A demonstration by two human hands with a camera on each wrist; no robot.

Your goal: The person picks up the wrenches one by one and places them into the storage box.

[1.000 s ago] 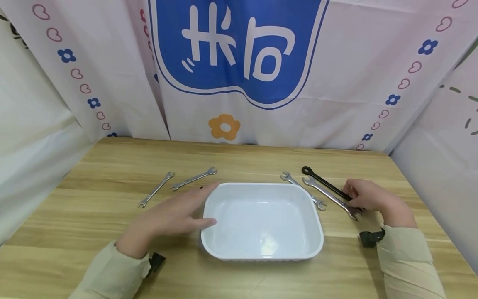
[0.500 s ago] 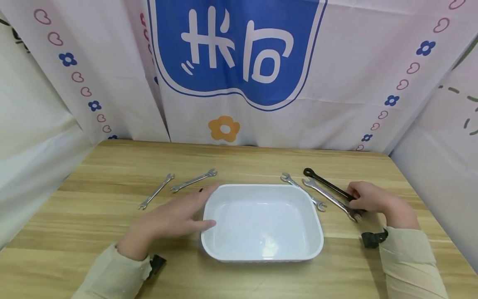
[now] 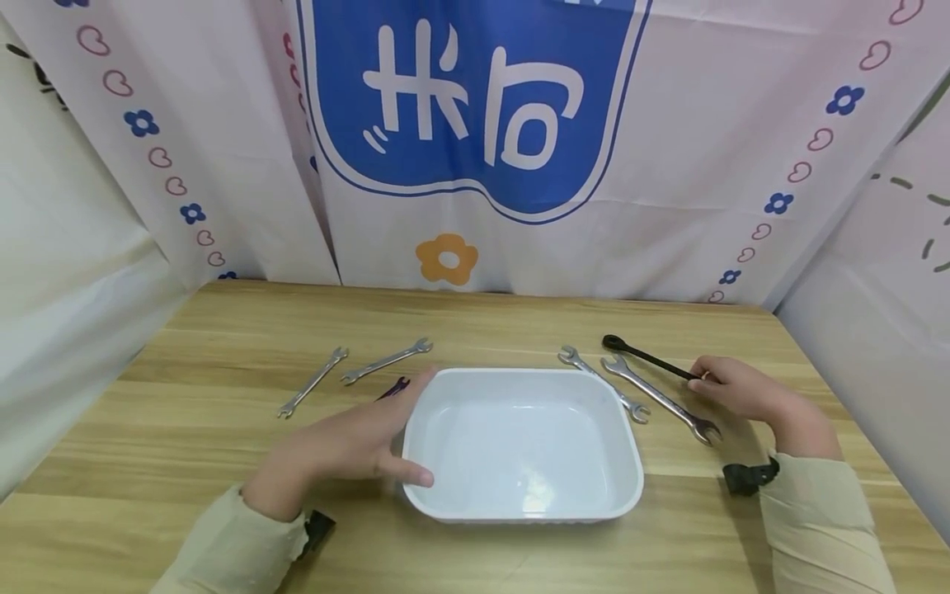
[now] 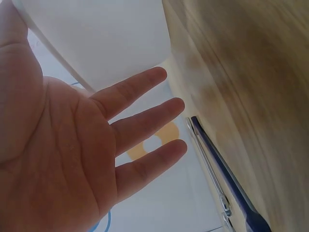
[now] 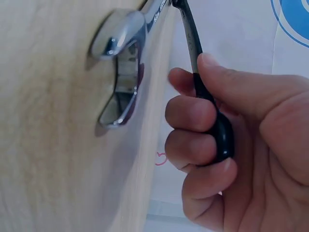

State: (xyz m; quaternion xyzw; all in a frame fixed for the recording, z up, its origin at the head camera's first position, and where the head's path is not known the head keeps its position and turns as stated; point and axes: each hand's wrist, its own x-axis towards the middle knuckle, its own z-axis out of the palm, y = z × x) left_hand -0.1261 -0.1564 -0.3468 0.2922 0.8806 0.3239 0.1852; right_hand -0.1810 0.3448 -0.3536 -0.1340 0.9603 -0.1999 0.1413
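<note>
In the head view my right hand (image 3: 731, 392) holds a black wrench (image 3: 656, 360) by its near end, that end raised above the table. The right wrist view shows fingers and thumb curled round the wrench's black end (image 5: 224, 137). Just left of it lies a silver double open-end wrench (image 3: 660, 398). My left hand (image 3: 349, 441) is at the left side of a white rectangular dish (image 3: 523, 450), thumb over the rim, fingers along the outside. These fingers are straight and spread in the left wrist view. A dark wrench (image 3: 396, 388) lies behind that hand, partly hidden.
Two silver wrenches, one farther left (image 3: 313, 384) and one nearer the dish (image 3: 386, 361), lie on the wooden table (image 3: 223, 346). Another silver wrench (image 3: 571, 356) passes partly behind the dish's right rim. A printed cloth (image 3: 668, 239) hangs at the back.
My right hand has raised the near end of the black wrench off the silver one. My left thumb has shifted down along the dish's rim, and more of the dark wrench shows behind that hand.
</note>
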